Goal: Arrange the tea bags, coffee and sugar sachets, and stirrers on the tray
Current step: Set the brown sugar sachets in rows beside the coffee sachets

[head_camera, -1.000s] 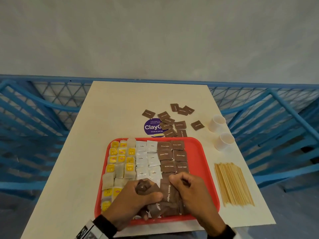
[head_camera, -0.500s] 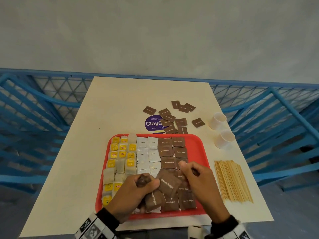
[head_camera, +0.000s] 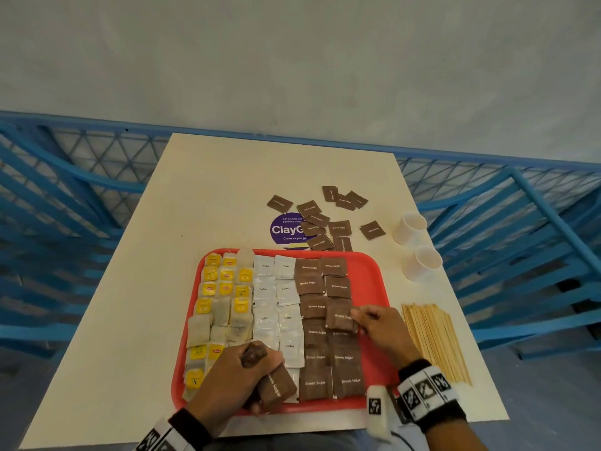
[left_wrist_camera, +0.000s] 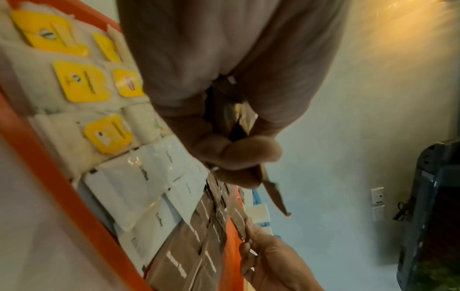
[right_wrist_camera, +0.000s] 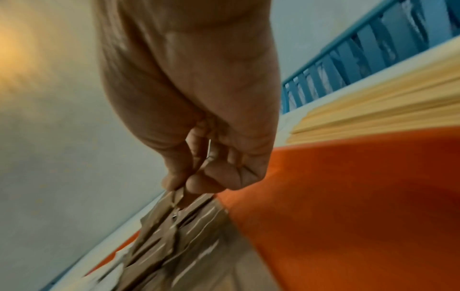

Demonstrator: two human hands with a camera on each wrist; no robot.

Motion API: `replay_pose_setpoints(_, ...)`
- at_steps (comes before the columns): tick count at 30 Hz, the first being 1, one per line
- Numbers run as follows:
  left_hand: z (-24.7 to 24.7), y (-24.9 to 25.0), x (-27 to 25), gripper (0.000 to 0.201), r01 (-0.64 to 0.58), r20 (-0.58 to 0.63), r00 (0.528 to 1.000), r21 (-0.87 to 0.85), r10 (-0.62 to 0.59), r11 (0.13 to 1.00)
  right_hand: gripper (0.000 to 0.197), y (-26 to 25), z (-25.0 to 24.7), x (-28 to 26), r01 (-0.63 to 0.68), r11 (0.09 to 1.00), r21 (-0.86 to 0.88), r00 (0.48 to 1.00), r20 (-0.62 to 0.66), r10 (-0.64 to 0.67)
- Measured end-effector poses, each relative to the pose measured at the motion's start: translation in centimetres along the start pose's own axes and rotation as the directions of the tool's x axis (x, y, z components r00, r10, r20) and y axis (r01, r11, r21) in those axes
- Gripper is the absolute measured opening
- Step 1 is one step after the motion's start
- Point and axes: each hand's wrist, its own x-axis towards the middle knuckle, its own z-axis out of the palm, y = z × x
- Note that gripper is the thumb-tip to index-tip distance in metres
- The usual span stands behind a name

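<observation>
Risk first: right hand (head_camera: pixel 382 325) is pinching one brown sugar sachet (head_camera: pixel 340 317) by its edge, thumb and fingertip grip narrow, lowering it onto the brown column on the red tray (head_camera: pixel 374 275), toward the tray's right side. Sachet is thin, flat, slippery paper; laying it crooked is likely nudging neighbours and breaking the overlapping rows. Left hand (head_camera: pixel 242 374) is clutching a bunched stack of brown sachets (head_camera: pixel 279 385) over the tray's near edge; a loose grip is probably letting some slide out onto the white coffee sachets (head_camera: pixel 276 297), which look glossy and crinkly. Tea bags (head_camera: pixel 224 297), soft paper pouches with yellow tags, are filling the tray's left side. More brown sachets (head_camera: pixel 325 222) are lying scattered toward the desk (head_camera: pixel 201 203) far edge. Wooden stirrers (head_camera: pixel 435 343), thin straight sticks, are sitting off the tray along the desk's right edge, near two white cups (head_camera: pixel 416 245); a sleeve is possibly scattering them.
</observation>
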Motion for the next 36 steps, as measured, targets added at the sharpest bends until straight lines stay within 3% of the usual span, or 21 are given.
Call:
replay_pose_setpoints(4,-1.0,0.2,0.3,0.026,-0.014,-0.056,0.998,0.018,0.015,1.0,0.044,0.5,-0.5,4.5,0.023,0.983,-0.181,1.0,0.018,-0.02)
replay_pose_setpoints(7,-1.4,0.1,0.4,0.021,-0.005,-0.081,0.997,0.015,0.007,1.0,0.039,1.2,0.0,5.7,-0.062,0.948,-0.312,0.99,-0.138,0.019)
replay_pose_setpoints(9,-1.5,0.1,0.4,0.022,0.01,-0.091,0.996,0.001,-0.01,1.0,0.034,1.5,0.5,5.4,-0.085,0.94,-0.329,0.982,-0.185,0.025)
replay_pose_setpoints(13,-1.5,0.9,0.0,0.018,0.031,-0.053,0.998,-0.09,-0.036,0.995,0.023,1.3,1.0,3.9,-0.085,0.941,-0.328,0.991,-0.128,0.045)
replay_pose_setpoints(16,-1.3,2.0,-0.3,0.015,-0.007,-0.073,0.997,-0.195,-0.007,0.981,0.017,0.1,0.7,1.6,-0.015,0.964,-0.267,0.98,-0.195,-0.039)
replay_pose_setpoints(18,-0.8,2.9,-0.5,0.016,-0.04,-0.084,0.996,-0.251,0.02,0.967,0.015,-1.7,0.8,-1.4,0.106,0.964,-0.244,0.97,-0.187,-0.154)
replay_pose_setpoints(20,0.0,3.5,-0.7,0.018,-0.079,-0.098,0.994,-0.286,0.053,0.955,0.017,-4.6,1.5,-5.4,0.22,0.967,-0.129,0.974,-0.019,-0.225)
replay_pose_setpoints(22,0.9,4.0,-1.1,0.018,-0.107,-0.087,0.992,-0.269,0.087,0.957,0.018,-7.3,2.6,-8.9,0.238,0.97,0.054,0.953,0.181,-0.244)
replay_pose_setpoints(23,1.2,4.2,-1.4,0.018,-0.119,-0.071,0.992,-0.245,0.105,0.962,0.017,-8.0,3.0,-9.9,0.248,0.962,0.114,0.939,0.218,-0.268)
replay_pose_setpoints(27,1.0,5.0,-2.6,0.024,-0.171,-0.005,0.985,-0.158,0.172,0.973,0.025,-8.3,3.0,-11.0,0.219,0.934,0.282,0.945,0.179,-0.275)
replay_pose_setpoints(31,-0.3,5.9,-3.8,0.028,-0.183,0.081,0.976,-0.19,0.201,0.965,0.028,-8.4,1.9,-11.8,0.181,0.917,0.355,0.953,0.169,-0.253)
replay_pose_setpoints(36,-0.3,5.7,-5.1,0.033,-0.241,0.259,0.944,0.115,0.205,0.964,0.03,-8.5,1.4,-12.0,0.212,0.918,0.334,0.954,0.135,-0.269)
